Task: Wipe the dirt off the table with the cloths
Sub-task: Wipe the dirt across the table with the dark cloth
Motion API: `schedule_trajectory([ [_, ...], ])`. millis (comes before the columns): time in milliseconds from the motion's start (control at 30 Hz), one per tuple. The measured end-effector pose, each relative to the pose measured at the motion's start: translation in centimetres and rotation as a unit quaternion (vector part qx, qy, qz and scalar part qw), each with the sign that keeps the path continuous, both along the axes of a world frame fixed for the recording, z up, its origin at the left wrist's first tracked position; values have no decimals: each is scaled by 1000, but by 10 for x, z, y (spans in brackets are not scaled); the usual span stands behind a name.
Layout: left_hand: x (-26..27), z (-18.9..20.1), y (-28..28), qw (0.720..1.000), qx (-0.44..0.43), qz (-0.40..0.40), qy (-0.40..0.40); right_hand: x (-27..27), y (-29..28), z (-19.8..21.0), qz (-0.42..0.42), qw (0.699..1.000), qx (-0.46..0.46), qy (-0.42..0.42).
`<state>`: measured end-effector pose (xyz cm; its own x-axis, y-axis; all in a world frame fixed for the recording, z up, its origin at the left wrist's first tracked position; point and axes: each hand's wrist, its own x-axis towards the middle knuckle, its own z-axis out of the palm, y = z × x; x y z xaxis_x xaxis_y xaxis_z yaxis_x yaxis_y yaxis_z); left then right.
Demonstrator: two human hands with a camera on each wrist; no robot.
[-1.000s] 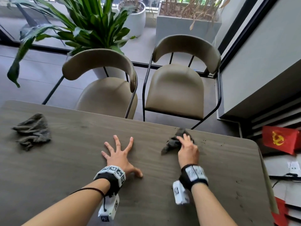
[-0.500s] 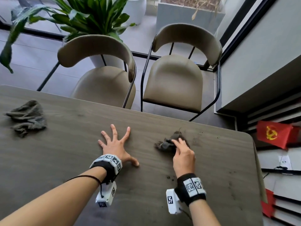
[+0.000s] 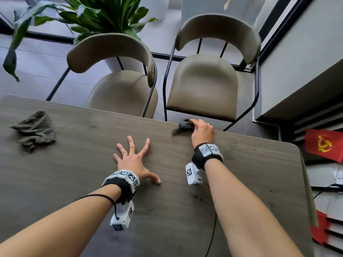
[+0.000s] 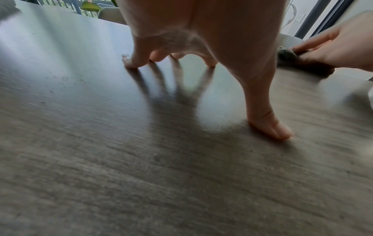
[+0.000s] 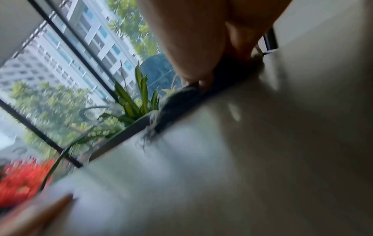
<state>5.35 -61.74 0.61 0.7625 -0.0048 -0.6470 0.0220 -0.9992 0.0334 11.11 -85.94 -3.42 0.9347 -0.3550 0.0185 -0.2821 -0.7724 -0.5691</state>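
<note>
A small dark grey cloth (image 3: pixel 182 126) lies bunched at the far edge of the grey-brown wooden table (image 3: pixel 74 182). My right hand (image 3: pixel 202 130) is on it, fingers bent down over it and holding it against the tabletop. The left wrist view shows that cloth (image 4: pixel 302 63) under the right hand (image 4: pixel 347 47). My left hand (image 3: pixel 133 156) rests flat on the table, fingers spread, holding nothing. A second, larger grey cloth (image 3: pixel 35 131) lies crumpled at the far left. Dark dirt specks (image 3: pixel 230 154) are scattered right of my right wrist, and more crumbs (image 3: pixel 196 196) lie nearer me.
Two beige chairs (image 3: pixel 202 86) stand just beyond the far table edge, with a potted plant (image 3: pixel 100 17) behind the left one. The table's right edge (image 3: pixel 304 182) drops off beside a shelf holding a red flag (image 3: pixel 324 145) and papers.
My right hand has pushed the dark cloth away from me, from a short way in from the edge out to the far table edge. The left hand stayed spread in place.
</note>
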Motion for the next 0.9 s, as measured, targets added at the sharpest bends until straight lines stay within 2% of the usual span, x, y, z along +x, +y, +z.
schedule_trajectory([
  [67, -1, 1, 2, 1000, 2, 1, -1, 12, -11, 5, -9, 998, 56, 16],
  [133, -2, 1, 2, 1000, 2, 0, 0, 1, -15, 14, -12, 996, 90, -23],
  [200, -2, 0, 2, 1000, -3, 1, -1, -31, -15, 26, 15, 992, 84, -92],
  [267, -2, 1, 2, 1000, -8, 7, 0, -77, -15, 25, 15, 990, 64, -121],
  [400, -2, 1, 2, 1000, -14, 10, 3, -179, -18, 3, -43, 996, 55, -56],
  [500, -2, 0, 1, 1000, -17, 10, 4, -215, -24, -10, -41, 998, 32, -26],
  [600, -1, 1, 2, 1000, -16, 10, 8, -196, -30, -8, -43, 999, 18, -28],
  [767, -1, 2, 1, 1000, -20, 5, 6, -118, -60, -3, -43, 998, -18, -38],
  [900, -1, 6, 1, 1000, -20, 6, 7, -70, -79, 7, -23, 1000, -7, 20],
])
